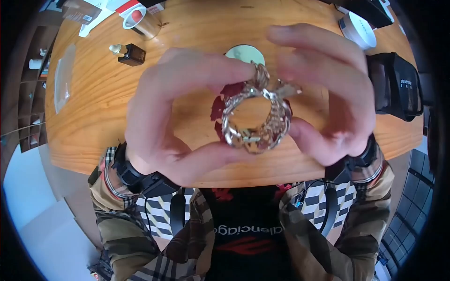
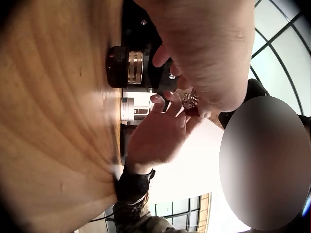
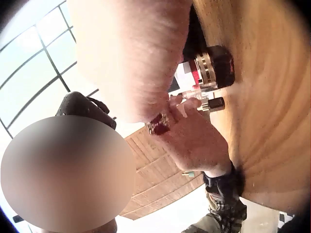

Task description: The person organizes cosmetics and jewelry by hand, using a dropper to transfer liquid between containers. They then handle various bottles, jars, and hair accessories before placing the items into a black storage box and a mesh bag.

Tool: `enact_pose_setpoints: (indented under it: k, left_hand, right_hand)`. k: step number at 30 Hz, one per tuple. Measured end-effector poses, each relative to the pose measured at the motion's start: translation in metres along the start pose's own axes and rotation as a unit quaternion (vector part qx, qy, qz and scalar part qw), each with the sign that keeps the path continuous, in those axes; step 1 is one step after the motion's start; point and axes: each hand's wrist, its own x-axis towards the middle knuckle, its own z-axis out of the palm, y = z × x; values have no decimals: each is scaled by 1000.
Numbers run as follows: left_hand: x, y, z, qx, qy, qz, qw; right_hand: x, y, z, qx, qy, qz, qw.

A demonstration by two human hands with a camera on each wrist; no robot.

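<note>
A silvery, chain-like ring ornament point(image 1: 279, 119) with dark red pieces on its outer side is held up over the table, its round opening facing the head camera. My left hand point(image 1: 157, 114) pinches its left side, forefinger at the top and thumb underneath. On the other side, my right hand point(image 1: 347, 98) curves around it, thumb against the lower right edge. The right fingers are blurred near a small silvery piece sticking out at the top. Both wrist views show the red-and-silver ornament point(image 3: 159, 124) between the hands, partly covered by fingers.
Behind the hands stands a dark bottle with a gold neck point(image 2: 135, 67); its pale round top point(image 1: 244, 52) shows in the head view. A dropper bottle point(image 1: 131, 55) and a clear cup point(image 1: 143, 23) are at left. A white jar point(image 1: 358, 30) and black pouch point(image 1: 398, 86) are at right.
</note>
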Motion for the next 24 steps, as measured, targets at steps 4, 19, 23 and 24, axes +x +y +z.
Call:
enact_pose_setpoints:
  k: [4,19,23,24]
  left_hand:
    - [0,-4,0,-22,-27,31,999]
    - [10,-12,-6,-124,-55,122,983]
    - [12,-14,-2,-119,-52,150,980]
    - [13,-15,-1,-119,-50,151,980]
  right_hand:
    - [-10,7,3,39,-51,52,997]
    - [2,4,7,95,-51,-35,994]
    - [1,6,9,113,-49,-35,992]
    - [1,6,8,113,-51,-35,992]
